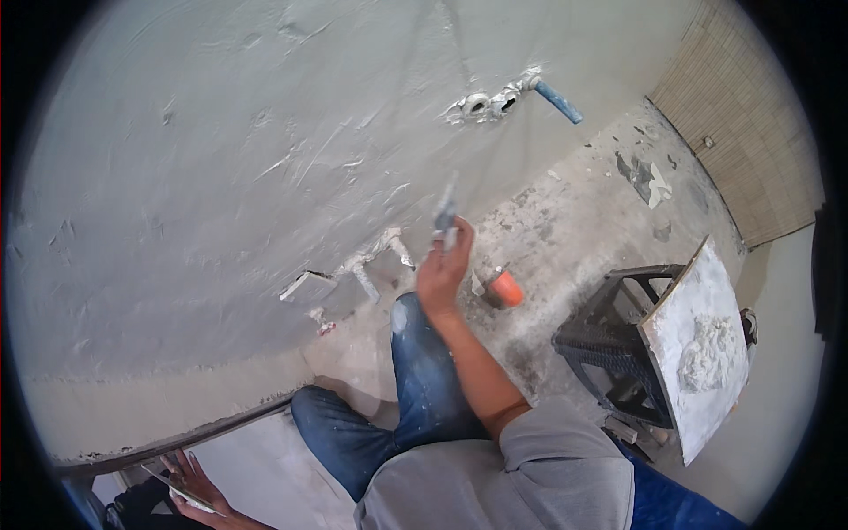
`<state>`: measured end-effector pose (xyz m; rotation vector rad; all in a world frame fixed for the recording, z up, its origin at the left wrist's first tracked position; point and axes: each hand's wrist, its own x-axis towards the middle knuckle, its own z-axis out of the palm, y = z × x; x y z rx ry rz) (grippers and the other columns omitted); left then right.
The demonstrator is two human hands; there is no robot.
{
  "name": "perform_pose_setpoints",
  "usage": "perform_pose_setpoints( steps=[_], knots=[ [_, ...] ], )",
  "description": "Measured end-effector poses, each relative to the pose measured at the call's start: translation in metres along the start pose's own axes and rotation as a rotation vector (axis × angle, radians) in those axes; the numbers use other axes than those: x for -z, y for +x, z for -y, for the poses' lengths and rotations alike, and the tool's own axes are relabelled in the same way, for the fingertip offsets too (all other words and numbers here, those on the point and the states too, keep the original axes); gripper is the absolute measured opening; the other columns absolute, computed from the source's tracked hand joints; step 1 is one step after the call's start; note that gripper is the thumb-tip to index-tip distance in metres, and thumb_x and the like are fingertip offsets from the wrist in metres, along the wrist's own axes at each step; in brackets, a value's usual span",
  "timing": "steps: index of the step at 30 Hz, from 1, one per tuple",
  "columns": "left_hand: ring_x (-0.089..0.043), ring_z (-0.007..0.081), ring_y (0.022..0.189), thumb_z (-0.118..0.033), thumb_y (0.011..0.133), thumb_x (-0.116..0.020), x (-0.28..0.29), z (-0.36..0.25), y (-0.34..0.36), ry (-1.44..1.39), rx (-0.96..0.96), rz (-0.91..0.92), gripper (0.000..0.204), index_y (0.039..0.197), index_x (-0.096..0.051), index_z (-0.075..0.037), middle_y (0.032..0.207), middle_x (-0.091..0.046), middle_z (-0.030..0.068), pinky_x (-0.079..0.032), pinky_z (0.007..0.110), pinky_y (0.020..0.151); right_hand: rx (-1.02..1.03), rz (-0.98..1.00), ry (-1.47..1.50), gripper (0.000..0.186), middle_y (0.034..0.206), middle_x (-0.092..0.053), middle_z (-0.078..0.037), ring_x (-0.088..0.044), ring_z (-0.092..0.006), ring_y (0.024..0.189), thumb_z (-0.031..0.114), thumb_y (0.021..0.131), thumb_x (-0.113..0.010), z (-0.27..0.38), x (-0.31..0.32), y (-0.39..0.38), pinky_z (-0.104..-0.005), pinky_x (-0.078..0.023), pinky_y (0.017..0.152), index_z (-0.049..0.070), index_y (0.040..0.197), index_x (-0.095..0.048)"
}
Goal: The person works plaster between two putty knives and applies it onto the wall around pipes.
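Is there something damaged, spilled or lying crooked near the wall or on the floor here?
Yes. The board with mortar leans tilted on the black stool, not flat. An orange cup lies tipped on the floor, which has dark stains. Around the blue pipe stub the plastered wall is rough and unfinished.
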<state>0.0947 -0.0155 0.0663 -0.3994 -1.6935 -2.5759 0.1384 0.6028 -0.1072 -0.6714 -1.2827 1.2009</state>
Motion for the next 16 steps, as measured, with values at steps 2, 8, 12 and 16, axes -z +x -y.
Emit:
perform_pose_setpoints(
  steps=[2, 8, 12, 16],
  knots=[
    [-0.026, 0.041, 0.148, -0.037, 0.095, -0.049, -0.005, -0.002, -0.001, -0.047, -0.024, -0.094, 0.049, 0.132, -0.06, -0.007, 0.161, -0.031, 0.0139, -0.013, 0.051, 0.123, -0.389, -0.108, -0.261, 0.041, 0.115, -0.055, -0.027, -0.055, -0.0379, 0.112, 0.009, 0.092, -0.048, -0.07, 0.02, -0.007, -0.0389, -0.041, 0.101, -0.014, 0.126, -0.048],
    [-0.027, 0.0412, 0.147, -0.038, 0.092, -0.053, 0.019, 0.007, 0.015, -0.01, 0.077, 0.082, 0.047, 0.126, -0.064, -0.008, 0.16, -0.034, 0.0117, -0.014, 0.051, 0.123, -0.927, -0.269, -0.152, 0.036, 0.097, -0.064, -0.021, -0.062, -0.0301, 0.088, 0.02, 0.09, -0.051, -0.31, 0.062, -0.025, -0.0415, -0.048, 0.078, -0.012, 0.107, -0.057],
    [-0.028, 0.0412, 0.147, -0.037, 0.091, -0.053, -0.016, 0.009, 0.012, -0.042, 0.012, -0.321, 0.046, 0.125, -0.065, -0.008, 0.159, -0.035, 0.0111, -0.014, 0.051, 0.122, -1.123, -0.334, 0.173, 0.027, 0.091, -0.064, -0.015, -0.06, -0.0252, 0.079, 0.019, 0.09, -0.05, -0.332, 0.049, -0.02, -0.0391, -0.049, 0.068, -0.003, 0.1, -0.062],
    [-0.028, 0.0419, 0.147, -0.042, 0.091, -0.055, 0.023, 0.003, 0.009, 0.066, 0.001, 0.116, 0.059, 0.141, -0.053, -0.011, 0.16, -0.033, 0.0131, -0.014, 0.051, 0.123, -0.911, -0.191, 0.186, 0.032, 0.11, -0.062, -0.015, -0.061, -0.0267, 0.093, 0.02, 0.09, -0.053, -0.331, 0.031, 0.017, -0.0529, -0.047, 0.062, 0.006, 0.118, -0.058]
  ],
)
